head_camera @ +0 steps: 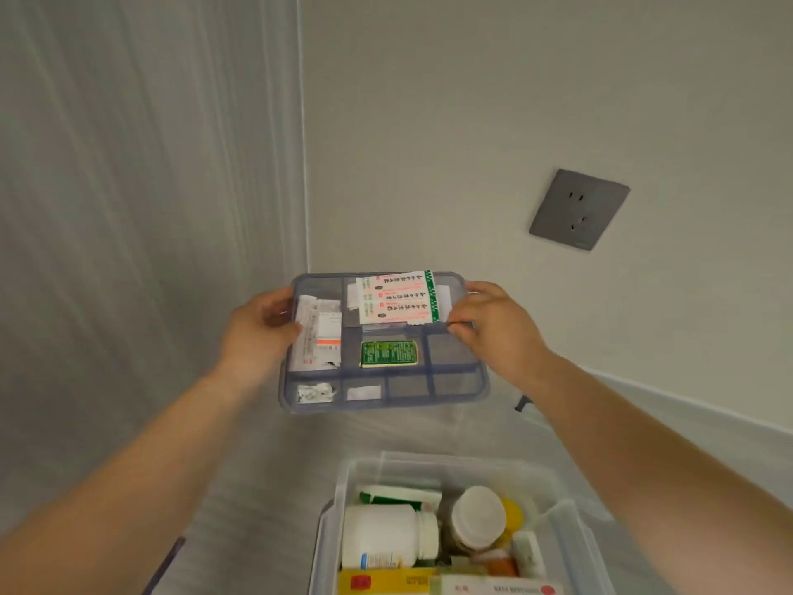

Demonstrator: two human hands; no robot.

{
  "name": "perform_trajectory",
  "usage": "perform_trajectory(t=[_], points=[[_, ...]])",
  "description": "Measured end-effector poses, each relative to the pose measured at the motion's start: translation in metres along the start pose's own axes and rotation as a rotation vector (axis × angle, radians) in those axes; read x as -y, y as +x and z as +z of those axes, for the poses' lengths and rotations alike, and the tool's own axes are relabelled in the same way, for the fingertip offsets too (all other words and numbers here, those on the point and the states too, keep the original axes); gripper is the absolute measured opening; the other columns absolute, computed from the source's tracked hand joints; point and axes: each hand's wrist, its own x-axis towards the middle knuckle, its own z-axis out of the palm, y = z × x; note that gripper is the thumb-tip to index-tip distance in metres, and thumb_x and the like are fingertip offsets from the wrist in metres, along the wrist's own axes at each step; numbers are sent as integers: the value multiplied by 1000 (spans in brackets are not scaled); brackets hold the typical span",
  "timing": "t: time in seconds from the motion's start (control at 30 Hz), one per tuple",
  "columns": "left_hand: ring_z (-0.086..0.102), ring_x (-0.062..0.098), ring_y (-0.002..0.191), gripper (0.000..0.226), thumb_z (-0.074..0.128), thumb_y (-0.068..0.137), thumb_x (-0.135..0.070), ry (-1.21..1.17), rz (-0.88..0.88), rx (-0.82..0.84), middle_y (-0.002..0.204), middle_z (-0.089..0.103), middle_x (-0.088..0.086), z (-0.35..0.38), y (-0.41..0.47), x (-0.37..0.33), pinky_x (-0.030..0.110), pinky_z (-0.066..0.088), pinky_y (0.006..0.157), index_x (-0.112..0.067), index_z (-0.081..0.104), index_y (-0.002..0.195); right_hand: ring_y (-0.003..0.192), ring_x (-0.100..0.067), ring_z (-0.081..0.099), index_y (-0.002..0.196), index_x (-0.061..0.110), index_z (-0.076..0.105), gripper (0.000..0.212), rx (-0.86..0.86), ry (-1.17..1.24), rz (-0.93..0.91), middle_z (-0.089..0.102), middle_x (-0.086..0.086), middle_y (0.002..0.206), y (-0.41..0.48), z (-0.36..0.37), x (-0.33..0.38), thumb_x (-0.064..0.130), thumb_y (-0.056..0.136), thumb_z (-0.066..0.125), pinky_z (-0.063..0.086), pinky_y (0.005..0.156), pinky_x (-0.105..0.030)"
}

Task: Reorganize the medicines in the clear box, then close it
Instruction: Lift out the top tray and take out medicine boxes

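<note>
Divided tray (pixel 455 390) held up at both short ends, above and beyond the clear box (pixel 330 538).
Left hand (pixel 261 332) fingers are wrapped on the left rim, right hand (pixel 493 324) fingers pinched on the right rim. Between the fingers: plaster packets (pixel 401 297), green pack (pixel 388 353), sachets (pixel 319 337). Bottles (pixel 386 536) and cartons are seen in the open box below.

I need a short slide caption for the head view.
Both hands, left hand and right hand, hold divided tray above open clear box.
</note>
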Motion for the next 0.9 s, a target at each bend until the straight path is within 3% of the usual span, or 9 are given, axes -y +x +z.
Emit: perform_trajectory(t=[0.13, 0.27, 0.4, 0.47, 0.57, 0.63, 0.7, 0.83, 0.9], points=[[54, 27, 101, 45, 43, 76, 22, 50, -78, -50, 119, 56, 26, 12, 17, 36, 11, 42, 73, 5, 50, 117, 126, -21, 34, 104, 9, 65, 25, 140, -40, 46, 46, -4, 137, 24, 48, -13, 14, 85, 50, 38, 95, -27], [54, 32, 106, 46, 46, 77, 18, 28, -216, -53, 122, 55, 26, 26, 16, 69, 33, 41, 89, 3, 46, 121, 122, -24, 43, 103, 5, 65, 23, 297, 74, 127, 41, -11, 139, 29, 82, -28, 9, 85, 50, 27, 94, -20], [51, 35, 114, 54, 47, 80, 14, 76, -300, -41, 127, 52, 24, 35, 16, 95, 39, 38, 97, 0, 34, 130, 109, -34, 52, 104, -3, 59, 25, 319, 419, 287, 52, -21, 125, 27, 104, -31, -3, 87, 40, 37, 89, -27], [51, 34, 113, 49, 47, 80, 13, 104, -314, -32, 127, 53, 24, 36, 18, 102, 33, 37, 91, 1, 39, 127, 102, -19, 56, 103, 12, 55, 26, 342, 675, 428, 52, -13, 123, 29, 105, -29, 0, 89, 37, 44, 86, -19], [54, 33, 108, 40, 44, 81, 15, 111, -312, -20, 122, 56, 25, 39, 21, 108, 30, 38, 86, 2, 50, 118, 127, -18, 38, 134, 12, 28, 44, 437, 908, 555, 35, -10, 142, 34, 105, -33, 6, 91, 35, 29, 108, -25], [55, 29, 100, 36, 42, 82, 12, 116, -304, 0, 120, 58, 24, 41, 23, 110, 29, 38, 83, 1, 54, 115, 136, -21, 25, 139, 11, 14, 51, 456, 930, 627, 25, -7, 149, 36, 106, -35, 14, 93, 35, 18, 116, -36], [52, 22, 94, 32, 43, 85, 6, 134, -308, 31, 120, 58, 21, 40, 25, 109, 27, 36, 81, -2, 55, 114, 137, -21, 22, 139, 12, 17, 50, 455, 890, 642, 24, -6, 150, 36, 107, -35, 15, 93, 35, 14, 116, -34], [48, 30, 116, 36, 46, 88, -5, 203, -344, 36, 133, 48, 21, 35, 18, 96, 30, 37, 94, -1, 44, 124, 131, -22, 29, 134, 11, 31, 43, 474, 789, 596, 35, -7, 143, 30, 94, -27, 8, 91, 35, 22, 101, -24], [48, 27, 114, 36, 47, 87, -4, 232, -282, 11, 127, 51, 16, 29, 2, 78, 18, 38, 90, 0, 46, 123, 121, -22, 40, 126, 10, 42, 37, 460, 675, 553, 45, -7, 133, 23, 81, -19, 6, 90, 36, 28, 100, -25]])
